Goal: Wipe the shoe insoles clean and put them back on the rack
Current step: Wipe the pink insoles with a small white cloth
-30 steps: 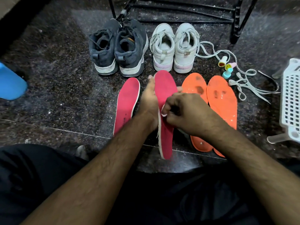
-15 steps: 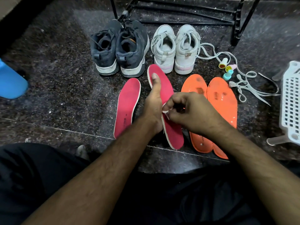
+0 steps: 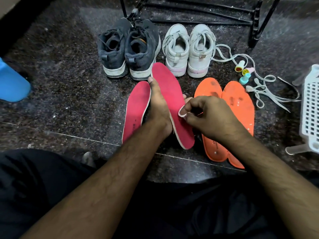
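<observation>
Change since earlier frames: the held pink insole has turned from nearly edge-on to face-up and tilted, its toe now pointing toward the dark shoes.

Left hand: grips the held insole from its left edge, thumb along the top, fingertips showing at the far edge. The insole is lifted off the floor, heel end low.

Right hand: fingers curled, pinching a small white wipe against the insole's mid-section.

Second pink insole: flat on the floor, just beside the left hand.

Orange insoles: a pair, flat on the floor to the right, dark stains near the toes; partly under the right wrist.

White shoes: beyond the insoles, laces loose on the floor.

Three small bottles: beside the laces.

Rack: black frame at the far edge; no insole on it yet.

White basket at right; blue object at left.

Step in hand, as judged: wiping the pink insole. To do it well, the left hand should brace the insole firmly from behind so it does not flex, while the wipe runs in long strokes from heel to toe, covering the edges too. The wipe looks small, so it may need refolding.
</observation>
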A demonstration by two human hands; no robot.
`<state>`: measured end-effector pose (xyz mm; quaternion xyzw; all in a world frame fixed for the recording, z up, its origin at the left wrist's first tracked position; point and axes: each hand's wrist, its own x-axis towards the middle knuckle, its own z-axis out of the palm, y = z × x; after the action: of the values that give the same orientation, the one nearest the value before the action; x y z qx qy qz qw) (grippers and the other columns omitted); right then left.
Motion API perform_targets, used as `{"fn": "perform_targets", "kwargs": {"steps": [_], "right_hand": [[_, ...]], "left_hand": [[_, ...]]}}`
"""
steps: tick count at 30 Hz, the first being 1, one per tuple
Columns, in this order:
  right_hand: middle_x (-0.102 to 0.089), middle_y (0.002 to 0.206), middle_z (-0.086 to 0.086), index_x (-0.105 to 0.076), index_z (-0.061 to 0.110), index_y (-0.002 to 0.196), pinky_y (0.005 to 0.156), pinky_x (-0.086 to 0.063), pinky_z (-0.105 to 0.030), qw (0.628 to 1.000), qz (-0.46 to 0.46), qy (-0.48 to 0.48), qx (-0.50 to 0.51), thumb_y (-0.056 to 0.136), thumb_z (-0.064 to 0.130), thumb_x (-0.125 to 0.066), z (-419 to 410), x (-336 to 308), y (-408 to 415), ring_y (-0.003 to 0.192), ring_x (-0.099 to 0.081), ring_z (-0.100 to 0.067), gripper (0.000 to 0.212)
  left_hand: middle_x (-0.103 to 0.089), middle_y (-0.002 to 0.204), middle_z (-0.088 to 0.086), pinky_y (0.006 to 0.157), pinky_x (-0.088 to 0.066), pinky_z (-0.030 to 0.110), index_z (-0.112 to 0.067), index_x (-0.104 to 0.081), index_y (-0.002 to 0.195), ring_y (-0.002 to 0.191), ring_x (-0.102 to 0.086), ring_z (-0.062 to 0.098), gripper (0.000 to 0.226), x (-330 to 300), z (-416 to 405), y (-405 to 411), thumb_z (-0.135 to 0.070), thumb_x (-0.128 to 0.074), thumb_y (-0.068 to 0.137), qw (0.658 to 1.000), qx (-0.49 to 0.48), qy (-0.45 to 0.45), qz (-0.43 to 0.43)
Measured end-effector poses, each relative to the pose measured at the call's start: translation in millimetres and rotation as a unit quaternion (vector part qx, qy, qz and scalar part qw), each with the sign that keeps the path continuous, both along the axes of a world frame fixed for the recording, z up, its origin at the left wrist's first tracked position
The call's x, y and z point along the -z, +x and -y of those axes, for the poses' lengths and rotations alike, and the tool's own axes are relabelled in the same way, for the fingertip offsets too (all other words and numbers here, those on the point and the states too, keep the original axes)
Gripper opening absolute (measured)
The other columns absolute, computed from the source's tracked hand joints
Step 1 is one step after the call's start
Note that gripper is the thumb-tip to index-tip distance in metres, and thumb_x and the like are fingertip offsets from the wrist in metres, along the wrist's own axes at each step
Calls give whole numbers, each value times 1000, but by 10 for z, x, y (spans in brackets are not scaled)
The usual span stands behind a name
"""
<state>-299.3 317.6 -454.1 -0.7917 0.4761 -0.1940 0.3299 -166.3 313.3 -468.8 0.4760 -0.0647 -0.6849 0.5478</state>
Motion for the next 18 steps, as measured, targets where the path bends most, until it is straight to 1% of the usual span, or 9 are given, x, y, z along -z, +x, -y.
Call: {"fn": "perform_targets", "kwargs": {"steps": [2, 5, 7, 9, 10, 11, 13, 16, 18], "right_hand": [[-72, 81, 7, -77, 23, 85, 75, -48, -25, 999, -17, -28, 40, 79, 9, -70, 38, 36, -2, 73, -63, -8, 16], [-70, 87, 1, -76, 20, 90, 79, -49, -29, 995, 16, -53, 79, 79, 8, -67, 56, 46, 60, 77, -64, -13, 18], [-69, 86, 1, -75, 19, 89, 77, -49, -26, 995, 48, -60, 56, 77, 5, -66, 22, 6, 95, 78, -64, -13, 20], [-69, 83, 4, -75, 20, 87, 73, -47, -21, 998, 55, -30, 2, 77, 5, -67, -48, -32, 92, 75, -62, -9, 20], [-68, 82, 5, -75, 21, 86, 71, -45, -19, 999, 41, -13, -19, 77, 6, -68, -78, -40, 75, 72, -60, -7, 19], [-68, 81, 6, -76, 23, 86, 70, -44, -19, 999, 23, -9, -29, 77, 7, -68, -88, -36, 54, 70, -59, -6, 19], [-67, 83, 7, -76, 24, 85, 73, -42, -18, 999, -8, -40, 4, 78, 7, -68, -44, 7, 4, 72, -57, -6, 20], [-61, 82, 9, -77, 22, 88, 73, -32, -3, 991, -12, -101, 82, 77, 6, -67, 91, 32, -18, 73, -51, -2, 22], [-60, 83, 9, -77, 21, 91, 74, -34, -4, 990, 13, -112, 86, 77, 6, -66, 127, 20, 29, 74, -51, -1, 22]], "left_hand": [[-71, 70, 10, 65, -57, 27, -4, -69, 91, 65, -70, 21, 93, -20, -53, -101, -82, -18, 90, 1000, 4, -25, -3], [-74, 79, 13, 73, -59, 29, -5, -76, 76, 74, -73, 21, 92, -46, -149, -228, -78, -22, 92, 996, 76, -38, -22], [-72, 75, 13, 74, -58, 29, -5, -73, 74, 71, -71, 21, 90, -80, -174, -199, -80, -25, 91, 994, 96, -36, -29], [-68, 63, 10, 62, -59, 27, -8, -71, 60, 59, -69, 20, 91, -68, -145, -138, -82, -27, 88, 996, 79, -19, -24], [-66, 61, 10, 59, -58, 26, -8, -69, 58, 57, -67, 20, 91, -56, -125, -117, -83, -27, 87, 998, 67, -14, -17], [-65, 64, 9, 60, -58, 27, -8, -68, 63, 58, -66, 21, 90, -45, -108, -103, -83, -27, 87, 998, 55, -15, -11], [-65, 70, 7, 66, -56, 27, -12, -66, 73, 64, -65, 20, 80, -27, -107, -116, -78, -25, 92, 999, 40, -33, -12], [-62, 74, 4, 69, -55, 25, -16, -59, 80, 69, -65, 17, 56, -8, -129, -160, -54, -26, 103, 996, 47, -69, -37], [-64, 72, 4, 67, -55, 24, -15, -56, 83, 69, -65, 17, 45, -10, -119, -158, -43, -27, 103, 994, 41, -87, -46]]}}
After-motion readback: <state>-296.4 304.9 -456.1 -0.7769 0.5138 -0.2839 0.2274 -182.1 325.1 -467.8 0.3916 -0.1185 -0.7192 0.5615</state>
